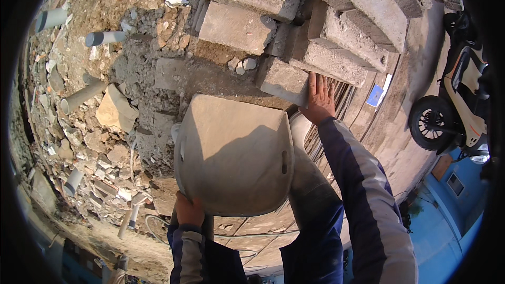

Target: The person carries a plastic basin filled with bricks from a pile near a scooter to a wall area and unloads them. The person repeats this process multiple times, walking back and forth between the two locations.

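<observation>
A dusty beige panel (pixel 236 152), shaped like a plastic chair seat with a slot near its right edge, lies in front of my legs. At its lower left corner my left hand (pixel 190 211) is closed on the rim, with part of the fingers hidden. My right hand (pixel 319 100) is stretched out, its fingers lying against the right end of a grey concrete block (pixel 284 80). That block sits at the near end of a pile of similar blocks (pixel 236 26). The underside of the panel is hidden.
Rubble and broken stones (pixel 100 152) cover the ground at left, with grey pipe ends (pixel 81 97) sticking out. Thin metal rods (pixel 315 144) lie beside my right leg. A parked motorbike (pixel 447 121) stands at far right, above a blue wall (pixel 431 221).
</observation>
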Action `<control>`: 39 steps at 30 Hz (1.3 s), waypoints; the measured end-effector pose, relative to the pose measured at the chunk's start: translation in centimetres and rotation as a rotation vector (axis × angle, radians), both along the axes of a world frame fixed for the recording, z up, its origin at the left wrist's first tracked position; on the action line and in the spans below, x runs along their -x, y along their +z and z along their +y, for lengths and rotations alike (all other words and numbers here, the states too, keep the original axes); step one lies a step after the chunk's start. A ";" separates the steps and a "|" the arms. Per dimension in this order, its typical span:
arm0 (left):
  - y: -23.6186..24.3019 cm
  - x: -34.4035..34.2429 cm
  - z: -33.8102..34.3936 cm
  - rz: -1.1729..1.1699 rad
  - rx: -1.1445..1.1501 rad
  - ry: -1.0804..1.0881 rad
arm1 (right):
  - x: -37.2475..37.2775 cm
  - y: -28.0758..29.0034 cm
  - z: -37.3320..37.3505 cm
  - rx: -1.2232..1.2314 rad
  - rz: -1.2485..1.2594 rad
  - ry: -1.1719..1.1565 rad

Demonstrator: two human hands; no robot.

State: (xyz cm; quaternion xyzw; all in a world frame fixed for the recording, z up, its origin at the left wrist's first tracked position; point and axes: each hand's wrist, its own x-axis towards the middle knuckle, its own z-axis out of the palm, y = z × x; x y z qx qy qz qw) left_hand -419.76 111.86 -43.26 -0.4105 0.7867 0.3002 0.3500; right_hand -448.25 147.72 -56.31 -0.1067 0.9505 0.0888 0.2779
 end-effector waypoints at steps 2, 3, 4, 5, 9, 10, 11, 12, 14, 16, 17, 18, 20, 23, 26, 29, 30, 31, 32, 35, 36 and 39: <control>-0.6 -0.6 -0.1 -0.041 0.021 0.001 | 0.7 0.1 -0.4 -0.038 -0.098 -0.028; -0.8 -0.9 -0.1 -0.051 0.020 0.003 | 0.8 0.5 -0.6 -0.006 -0.144 -0.037; -1.1 -1.0 -0.2 -0.036 0.023 0.001 | 0.7 1.1 -0.5 0.007 -0.254 -0.079; -1.4 -1.2 -0.2 -0.019 0.024 0.008 | 0.6 1.7 -0.5 0.043 -0.317 -0.102; -2.8 -1.8 -0.7 0.069 -0.002 0.045 | -3.6 4.1 -2.7 0.508 -0.512 -0.488; -3.1 -2.0 -0.7 0.049 -0.008 0.084 | -4.9 4.4 -3.6 0.722 -0.577 -0.718; -3.5 -2.3 -0.7 0.028 -0.018 0.125 | -6.5 4.5 -5.0 0.904 -0.651 -0.959; -3.9 -2.6 -0.5 0.039 -0.003 0.110 | -8.0 4.7 -6.2 1.029 -0.696 -1.119; -5.0 -3.3 0.0 0.094 0.035 0.082 | -10.4 5.0 -8.5 1.263 -0.769 -1.445; -6.6 -4.1 0.5 0.118 0.060 0.073 | -12.9 5.4 -11.0 1.183 -0.647 -1.258; -7.5 -4.5 0.6 0.105 0.075 0.068 | -14.1 5.5 -12.2 1.138 -0.581 -1.159; -8.1 -5.0 0.8 0.115 0.083 0.053 | -15.3 5.5 -13.3 0.919 -0.520 -1.031; -9.4 -5.8 0.9 0.041 0.085 0.021 | -17.8 5.3 -14.6 0.520 -0.370 -0.715; -10.4 -6.4 0.8 0.037 0.052 0.007 | -19.5 4.0 -13.9 0.470 -0.671 -0.510; -10.7 -5.7 0.7 -0.157 -0.037 -0.044 | -16.7 2.5 -9.3 0.473 -0.421 -0.292; -9.3 -3.2 0.7 -0.268 -0.059 -0.023 | -8.8 -0.3 -3.6 0.299 -0.108 -0.345; -8.2 -2.1 0.6 -0.278 -0.066 -0.069 | -6.4 -1.1 -2.3 0.202 -0.066 -0.284; -6.9 -0.9 0.7 -0.306 -0.066 -0.120 | -4.3 -2.0 -1.3 0.113 -0.020 -0.226; -5.3 0.3 0.8 -0.341 -0.062 -0.169 | -2.9 -2.9 -0.7 0.067 -0.020 -0.174; 1.1 3.1 1.7 0.052 -0.261 -0.089 | -0.8 -4.8 0.1 -0.008 -0.065 -0.036; 3.1 3.8 2.6 0.156 -0.323 -0.017 | -0.5 -5.3 0.2 -0.024 -0.075 0.003; 6.2 4.6 5.6 0.115 -0.429 0.043 | -0.3 -6.7 0.3 -0.010 -0.047 0.075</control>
